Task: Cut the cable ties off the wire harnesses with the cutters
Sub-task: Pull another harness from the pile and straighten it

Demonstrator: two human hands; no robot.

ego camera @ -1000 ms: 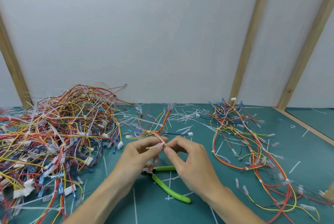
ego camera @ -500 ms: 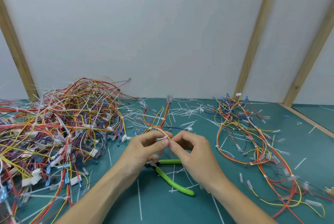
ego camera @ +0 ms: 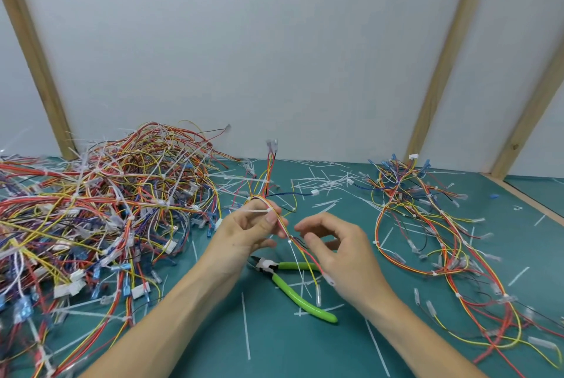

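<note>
- While the left hand point(ego camera: 250, 229) pinches a small wire harness point(ego camera: 285, 232) between thumb and fingertips, a white cable tie point(ego camera: 254, 211) juts out leftward from the bundle just above the thumb, its head seated against the wires.
- Right hand point(ego camera: 332, 244) hangs just beside the harness on its right, fingers loosely curled and holding nothing; whether a fingertip touches the wires cannot be told.
- Harness long axis: from its upright connector ends at the far side, through the left-hand pinch, then down and rightward across the front of the right hand, ending in clear-sleeved terminals near that wrist.
- Green-handled cutters point(ego camera: 293, 286) lie on the green mat point(ego camera: 274, 347), directly below and between the two hands, untouched. Jaws point left toward the left wrist; the two handles splay right and toward the person.
- Judgement: the right hand is the free one and lies nearer the handles, so it is the likely hand to pick up the tool; the reach is downward and slightly inward.
- Judgement: the tie stands crosswise to the wires, so the blades should meet it at its loop, clear of the insulation.
- Outward: a large tangled pile point(ego camera: 91, 219) of harnesses at left, a smaller spread point(ego camera: 427, 225) at right, cut tie scraps point(ego camera: 323, 183) scattered beyond.
</note>
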